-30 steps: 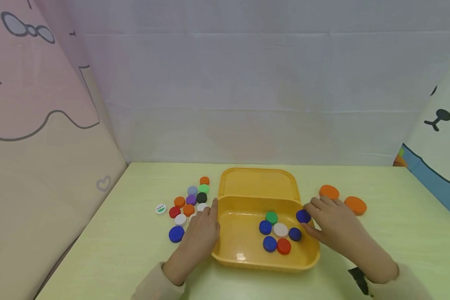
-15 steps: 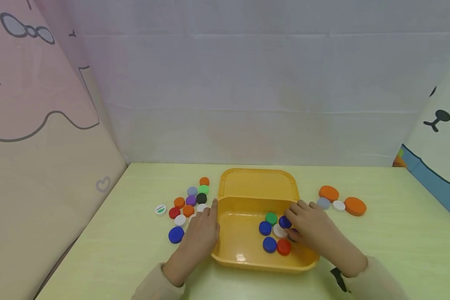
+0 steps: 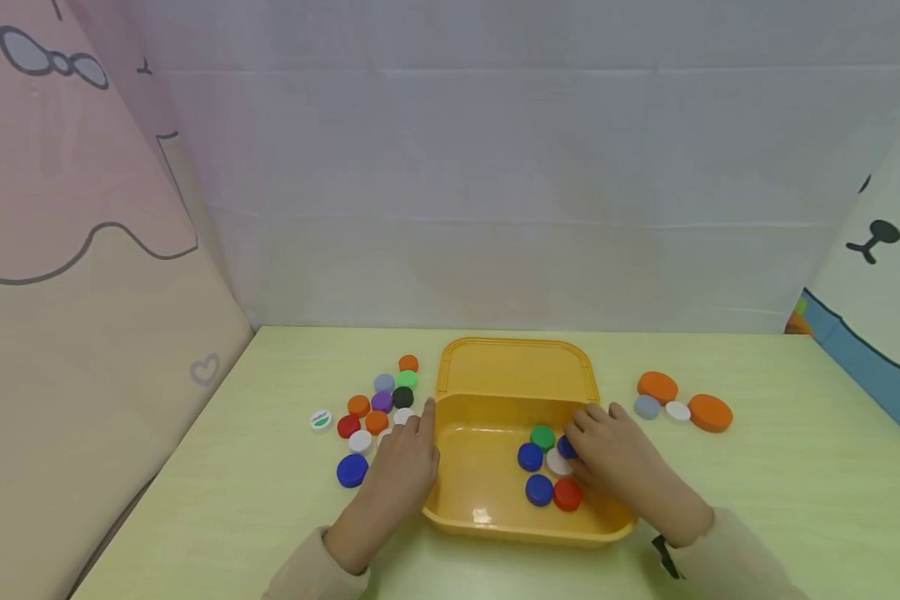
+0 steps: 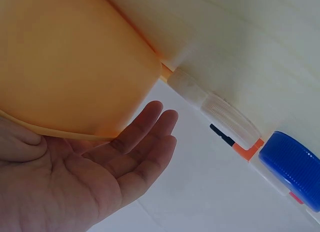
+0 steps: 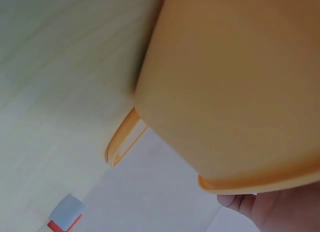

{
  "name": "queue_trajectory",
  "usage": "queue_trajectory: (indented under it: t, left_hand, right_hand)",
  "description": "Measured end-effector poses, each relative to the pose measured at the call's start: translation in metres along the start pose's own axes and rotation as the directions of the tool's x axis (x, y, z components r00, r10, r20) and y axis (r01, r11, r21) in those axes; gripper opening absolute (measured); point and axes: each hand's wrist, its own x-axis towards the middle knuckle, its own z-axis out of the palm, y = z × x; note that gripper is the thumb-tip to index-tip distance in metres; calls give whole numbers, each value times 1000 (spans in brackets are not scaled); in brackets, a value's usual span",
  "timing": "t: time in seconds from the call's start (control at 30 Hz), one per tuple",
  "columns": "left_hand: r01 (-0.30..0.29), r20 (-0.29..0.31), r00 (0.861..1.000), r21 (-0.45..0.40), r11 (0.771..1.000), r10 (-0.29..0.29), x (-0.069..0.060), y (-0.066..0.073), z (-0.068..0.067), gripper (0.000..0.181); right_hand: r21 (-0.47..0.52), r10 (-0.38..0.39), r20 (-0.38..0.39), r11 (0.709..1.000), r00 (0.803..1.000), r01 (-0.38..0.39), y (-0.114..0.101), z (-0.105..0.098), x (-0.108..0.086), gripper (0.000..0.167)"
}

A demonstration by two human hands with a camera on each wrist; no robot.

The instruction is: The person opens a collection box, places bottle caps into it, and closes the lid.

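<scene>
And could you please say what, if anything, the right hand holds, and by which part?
It cannot be told: the right hand covers part of a blue cap, hiding any grip.

Your head view evenly lit, small glare spot toward the front inside the yellow box [image 3: 468,475], soft shadow on the table [image 3: 525,575] along its front, your wrist views hazy.

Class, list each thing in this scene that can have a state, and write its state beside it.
Yellow box: open, caps inside.
Yellow lid: off the box's opening, behind it.
Left hand: at the box's left rim, index finger straight.
Right hand: reaching into the box, at a blue cap; grip hidden.
Left-side caps: loose on the table.
Right-side orange caps: lying flat.
</scene>
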Motion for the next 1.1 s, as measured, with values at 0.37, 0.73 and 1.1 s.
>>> queue_trajectory:
  t: [0.37, 0.73, 1.1]
  left_hand:
    - [14, 8, 1000, -7, 1000, -14, -1, 1, 0, 56]
    - [4, -1, 1000, -1, 1000, -4, -1, 0, 1, 56]
    - [6, 4, 1000, -5, 1000, -6, -1, -1, 0, 56]
  right_hand:
    - [-49, 15, 3, 999, 1000, -14, 3, 8, 1, 30]
    - [3, 10, -43, 1000, 999, -10, 5, -1, 0, 26]
    - [23, 13, -113, 1000, 994, -10, 14, -13, 1, 26]
